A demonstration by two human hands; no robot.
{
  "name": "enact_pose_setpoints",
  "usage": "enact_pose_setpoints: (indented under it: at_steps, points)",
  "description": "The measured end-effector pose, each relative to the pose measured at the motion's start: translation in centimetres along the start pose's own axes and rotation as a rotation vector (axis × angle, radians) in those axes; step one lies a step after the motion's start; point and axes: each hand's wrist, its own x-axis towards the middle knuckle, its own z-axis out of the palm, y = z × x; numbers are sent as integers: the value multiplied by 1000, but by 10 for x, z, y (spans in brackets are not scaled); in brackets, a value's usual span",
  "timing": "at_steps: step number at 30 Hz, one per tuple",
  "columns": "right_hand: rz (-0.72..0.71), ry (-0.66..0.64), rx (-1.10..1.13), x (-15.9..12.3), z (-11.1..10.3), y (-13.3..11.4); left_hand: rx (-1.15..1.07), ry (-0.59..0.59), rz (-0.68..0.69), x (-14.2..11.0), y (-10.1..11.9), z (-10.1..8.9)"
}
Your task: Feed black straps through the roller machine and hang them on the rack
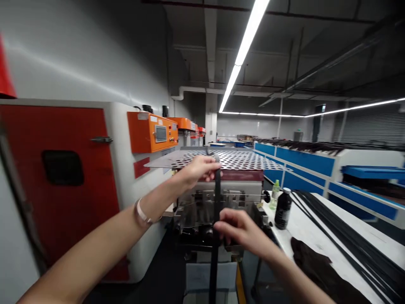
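Note:
A long black strap [216,198] hangs upright in front of me, running from chest height down out of view. My left hand [200,169] is closed, pinching the strap's upper end near the perforated metal plate [240,160]. Lower down, my right hand [238,228] is closed round the strap in front of a grey metal machine [196,211]. A bracelet sits on my left wrist.
A white cabinet with a red door [60,185] and an orange control box [152,131] stands to the left. On the right, a white table [335,236] carries long black strips [348,240], a dark cloth [316,266], a dark bottle [283,208] and a small green bottle [276,193].

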Motion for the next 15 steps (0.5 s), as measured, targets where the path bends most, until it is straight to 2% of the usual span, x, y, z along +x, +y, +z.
enact_pose_setpoints:
  at_steps: [5, 8, 11, 15]
  points:
    - [-312, 141, -347, 54, -46, -55, 74, -9, 200, 55, 81, -31]
    - [-461, 268, -566, 81, -60, -67, 75, 41, 298, 71, 110, -35]
    - [-501, 328, -655, 94, -66, -63, 61, 105, 357, 73, 110, -33]
    - [-466, 299, -646, 94, -64, -48, 81, 172, 381, 59, 90, -24]
